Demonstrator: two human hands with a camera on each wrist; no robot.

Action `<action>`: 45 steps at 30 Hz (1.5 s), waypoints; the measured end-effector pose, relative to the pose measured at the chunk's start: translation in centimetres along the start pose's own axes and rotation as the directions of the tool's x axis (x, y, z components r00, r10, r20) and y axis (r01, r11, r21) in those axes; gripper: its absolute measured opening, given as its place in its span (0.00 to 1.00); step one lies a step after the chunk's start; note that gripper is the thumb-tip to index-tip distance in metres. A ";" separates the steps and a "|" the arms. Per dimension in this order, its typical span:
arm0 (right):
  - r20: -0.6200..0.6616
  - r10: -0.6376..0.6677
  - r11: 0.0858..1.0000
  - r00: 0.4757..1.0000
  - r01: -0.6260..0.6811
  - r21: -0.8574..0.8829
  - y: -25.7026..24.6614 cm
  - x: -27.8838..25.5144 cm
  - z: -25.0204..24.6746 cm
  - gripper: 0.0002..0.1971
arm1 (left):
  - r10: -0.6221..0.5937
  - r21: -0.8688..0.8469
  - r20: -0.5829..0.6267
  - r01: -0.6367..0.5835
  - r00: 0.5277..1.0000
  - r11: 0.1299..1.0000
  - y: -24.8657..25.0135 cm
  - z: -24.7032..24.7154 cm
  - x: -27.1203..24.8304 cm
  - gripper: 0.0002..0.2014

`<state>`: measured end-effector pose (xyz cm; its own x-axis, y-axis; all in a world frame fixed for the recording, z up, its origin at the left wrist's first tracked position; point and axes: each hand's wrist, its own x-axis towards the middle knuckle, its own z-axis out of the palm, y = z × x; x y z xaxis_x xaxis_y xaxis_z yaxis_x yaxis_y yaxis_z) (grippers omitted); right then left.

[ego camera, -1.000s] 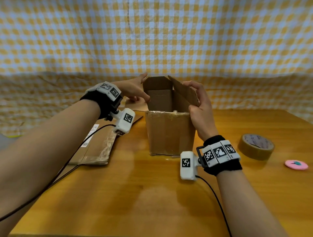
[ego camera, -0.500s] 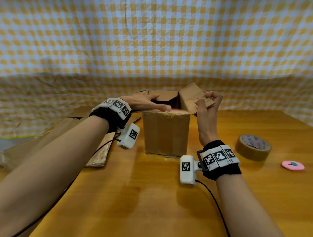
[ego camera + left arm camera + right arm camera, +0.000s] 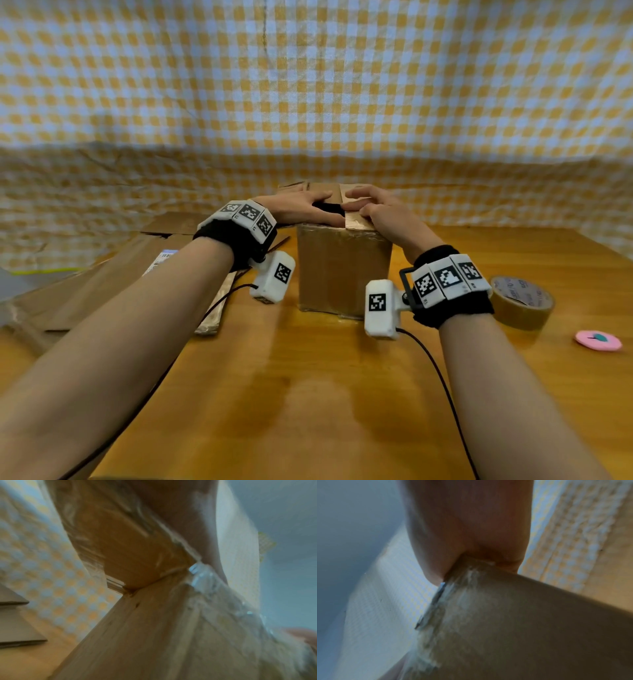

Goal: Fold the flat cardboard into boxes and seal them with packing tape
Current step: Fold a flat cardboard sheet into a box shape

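A brown cardboard box (image 3: 342,270) stands upright mid-table, with old tape along its upper edge. My left hand (image 3: 305,210) lies flat on the left top flap and presses it down, fingers nearly straight. My right hand (image 3: 375,209) rests on the right top flap (image 3: 354,221) with bent fingers and pushes it down. A dark gap (image 3: 329,208) stays between the two flaps. In the left wrist view the palm (image 3: 180,513) sits over the box corner (image 3: 171,628). In the right wrist view the heel of the hand (image 3: 471,520) bears on the taped box edge (image 3: 522,615).
A roll of brown packing tape (image 3: 522,301) lies right of the box, with a small pink disc (image 3: 597,340) nearer the table's right edge. Flat cardboard sheets (image 3: 102,281) are stacked at the left. The wooden table (image 3: 308,394) runs toward me; checked cloth hangs behind.
The upright top flaps have been folded down. My left hand moved onto the left flap, and my right hand brought the right flap over and down onto the box top.
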<state>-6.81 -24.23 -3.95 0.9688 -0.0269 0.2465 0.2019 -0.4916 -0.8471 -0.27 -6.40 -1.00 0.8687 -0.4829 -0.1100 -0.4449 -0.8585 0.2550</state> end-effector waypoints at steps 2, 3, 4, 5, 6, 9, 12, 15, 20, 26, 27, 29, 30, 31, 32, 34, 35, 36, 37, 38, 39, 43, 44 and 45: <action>0.008 0.007 0.998 1.000 -0.006 -0.060 -0.2 -0.1 -0.1 0.21 | 0.006 -0.103 -0.031 -0.009 1.000 0.995 0.0 0.2 -0.3 0.52; 0.010 0.010 0.998 1.000 -0.009 -0.064 -0.3 -0.1 -0.1 0.21 | -0.001 -0.162 -0.059 -0.009 0.998 0.987 -0.2 0.3 -0.6 0.47; 0.015 0.013 0.998 1.000 -0.012 -0.065 -0.3 -0.1 -0.1 0.20 | -0.025 -0.214 -0.095 0.004 0.995 0.977 -0.5 0.4 -0.8 0.43; 0.021 0.016 0.998 1.000 -0.015 -0.067 -0.3 -0.1 0.0 0.20 | -0.065 -0.259 -0.144 0.026 0.987 0.966 -1.1 0.2 -0.7 0.40; 0.030 0.016 0.998 0.999 -0.014 -0.066 -0.4 -0.1 0.0 0.20 | -0.123 -0.288 -0.202 0.061 0.972 0.956 -1.6 -0.1 -0.7 0.38; 0.043 0.017 0.998 0.999 -0.014 -0.060 -0.4 0.0 -0.1 0.21 | -0.295 -0.402 -0.274 0.170 0.916 0.900 -2.9 -1.5 -1.5 0.39; 0.038 0.011 0.998 0.999 -0.009 -0.060 -0.2 0.1 0.0 0.22 | -0.268 -0.667 -0.246 0.038 0.932 0.744 -2.6 -2.5 -2.4 0.21; 0.042 -0.004 0.999 0.999 0.006 -0.054 0.1 0.2 -0.2 0.27 | -0.104 -0.722 -0.285 -0.142 0.953 0.677 -0.2 -2.8 -2.9 0.16; 0.033 -0.041 0.999 0.999 0.042 -0.035 0.1 0.0 -0.2 0.32 | 0.093 -0.220 -0.082 -0.109 0.992 0.969 4.2 -0.2 -1.9 0.32; -0.007 -0.036 0.999 0.999 0.036 0.038 0.0 -0.4 0.1 0.34 | 0.100 0.044 -0.013 -0.099 0.995 0.994 4.1 1.9 -0.9 0.34; -0.016 -0.024 0.998 1.000 0.025 0.064 0.0 -0.4 0.1 0.34 | 0.100 0.067 -0.009 -0.099 0.995 0.993 4.2 1.9 -1.0 0.33; -0.030 0.000 0.995 1.000 0.003 0.100 0.0 -0.5 0.1 0.34 | 0.093 0.085 0.003 -0.092 0.996 0.992 4.2 1.9 -0.9 0.32; -0.040 0.011 0.994 0.999 -0.007 0.113 -0.1 -0.6 0.2 0.33 | 0.089 0.095 0.012 -0.090 0.996 0.991 4.2 1.9 -0.8 0.32; -0.054 0.013 0.992 0.998 -0.006 0.130 -0.1 -0.7 0.3 0.32 | 0.097 0.113 0.022 -0.099 0.995 0.989 4.3 1.9 -0.8 0.32; -0.074 0.016 0.990 0.997 -0.005 0.144 -0.2 -0.8 0.3 0.29 | 0.100 0.128 0.025 -0.102 0.995 0.986 4.3 1.8 -0.8 0.32; -0.139 0.037 0.985 0.990 -0.013 0.170 0.2 -0.9 0.1 0.21 | 0.095 0.157 0.023 -0.097 0.995 0.983 4.2 1.7 -0.6 0.32; -0.173 0.057 0.984 0.983 -0.025 0.178 0.6 -0.9 -0.2 0.18 | 0.098 0.181 0.023 -0.101 0.995 0.978 4.2 1.7 -0.6 0.31; -0.204 0.083 0.984 0.976 -0.048 0.173 1.0 -0.9 -0.8 0.16 | 0.104 0.194 0.023 -0.106 0.994 0.975 4.1 1.8 -0.4 0.31; -0.235 0.114 0.985 0.965 -0.080 0.151 1.8 -1.0 -1.6 0.16 | 0.109 0.190 0.017 -0.110 0.994 0.976 4.1 1.9 -0.5 0.32; -0.264 0.158 0.985 0.951 -0.132 0.114 2.6 -1.2 -2.5 0.16 | 0.104 0.174 0.011 -0.104 0.995 0.979 4.0 1.9 -0.5 0.33; -0.292 0.202 0.979 0.935 -0.190 0.071 3.9 -1.4 -3.7 0.17 | 0.103 0.160 0.006 -0.103 0.995 0.982 4.0 1.9 -0.5 0.34; -0.382 0.401 0.865 0.833 -0.481 -0.141 9.1 -3.0 -7.5 0.12 | 0.101 0.139 -0.029 -0.096 0.994 0.986 4.3 2.0 -0.8 0.33; -0.417 0.449 0.802 0.791 -0.562 -0.202 10.4 -3.2 -8.1 0.11 | 0.103 0.138 -0.039 -0.097 0.994 0.986 4.3 2.0 -0.8 0.32; -0.454 0.480 0.743 0.750 -0.623 -0.244 11.6 -3.3 -8.5 0.11 | 0.103 0.135 -0.050 -0.095 0.993 0.986 4.3 2.1 -0.7 0.33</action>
<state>-8.89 -37.24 -10.54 0.7585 -0.6516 -0.0081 -0.4891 -0.5610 -0.6679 -3.21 -10.11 -1.87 0.8283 -0.5592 -0.0346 -0.5508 -0.8241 0.1323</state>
